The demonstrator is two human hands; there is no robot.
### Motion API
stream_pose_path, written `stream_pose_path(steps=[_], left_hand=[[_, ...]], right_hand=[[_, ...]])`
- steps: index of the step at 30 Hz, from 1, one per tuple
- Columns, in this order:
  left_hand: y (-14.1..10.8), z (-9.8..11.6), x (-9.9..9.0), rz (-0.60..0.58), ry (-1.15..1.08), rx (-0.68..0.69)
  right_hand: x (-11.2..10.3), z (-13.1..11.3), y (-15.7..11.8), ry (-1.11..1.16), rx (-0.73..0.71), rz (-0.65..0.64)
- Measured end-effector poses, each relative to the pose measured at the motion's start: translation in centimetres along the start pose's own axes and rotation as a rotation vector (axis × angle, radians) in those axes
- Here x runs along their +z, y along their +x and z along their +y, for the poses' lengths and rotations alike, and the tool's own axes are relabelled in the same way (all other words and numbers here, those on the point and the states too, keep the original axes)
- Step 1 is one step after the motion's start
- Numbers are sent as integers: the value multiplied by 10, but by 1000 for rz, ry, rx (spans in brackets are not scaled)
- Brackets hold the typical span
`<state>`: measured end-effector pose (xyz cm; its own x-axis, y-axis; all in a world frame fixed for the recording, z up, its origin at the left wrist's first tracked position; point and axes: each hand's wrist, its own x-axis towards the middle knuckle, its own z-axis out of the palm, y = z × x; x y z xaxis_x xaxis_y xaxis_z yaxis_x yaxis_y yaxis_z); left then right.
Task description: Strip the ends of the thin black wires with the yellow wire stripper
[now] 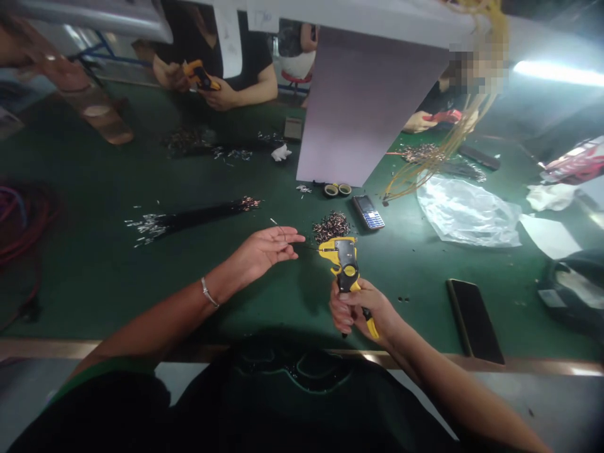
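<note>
My right hand (pixel 356 308) is wrapped round the handles of a yellow and black wire stripper (pixel 348 265), its head turned up and to the left. My left hand (pixel 271 250) pinches a thin black wire (pixel 309 247), whose right end meets the stripper's jaws. The wire's other end, with a pale tip, sticks up above my left fingers. Just behind the tool lies a pile of small copper-coloured and black offcuts (pixel 331 226). To the left, a bundle of black wires (pixel 198 217) with silvery ends and copper ends lies on the green table (pixel 264 302).
A keypad phone (pixel 369 212), tape rolls (pixel 338 189) and a plastic bag (pixel 467 211) lie beyond the tool. A smartphone (pixel 475 321) is at the right front edge. A pale panel (pixel 365 107) stands behind. Across the table, other people hold tools; red cables (pixel 23 220) lie far left.
</note>
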<state>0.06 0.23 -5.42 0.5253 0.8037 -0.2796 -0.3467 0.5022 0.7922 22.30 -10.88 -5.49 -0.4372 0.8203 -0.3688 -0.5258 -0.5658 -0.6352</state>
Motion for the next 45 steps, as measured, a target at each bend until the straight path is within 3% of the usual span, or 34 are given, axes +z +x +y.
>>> stream_pose_path(steps=[7,14,23,30,38,45], left_hand=[[7,-4,-9,51,37,34],[8,-10,-9,19,72,-65],[10,-6,-3,40,3,115],[10,-2,8,-22,-151,157],[6,2,12,16,-106,127],[9,-7,-1,65,-18,32]], right_hand=[[-4,-3,8,44,-43,-40],[-10,-5,16,63,-44,-64],[-15,3,28,105,-48,-108],[-14,20,34,118,17,-142],[-7,30,30,60,20,-162],[-6,34,29,-7,28,-110]])
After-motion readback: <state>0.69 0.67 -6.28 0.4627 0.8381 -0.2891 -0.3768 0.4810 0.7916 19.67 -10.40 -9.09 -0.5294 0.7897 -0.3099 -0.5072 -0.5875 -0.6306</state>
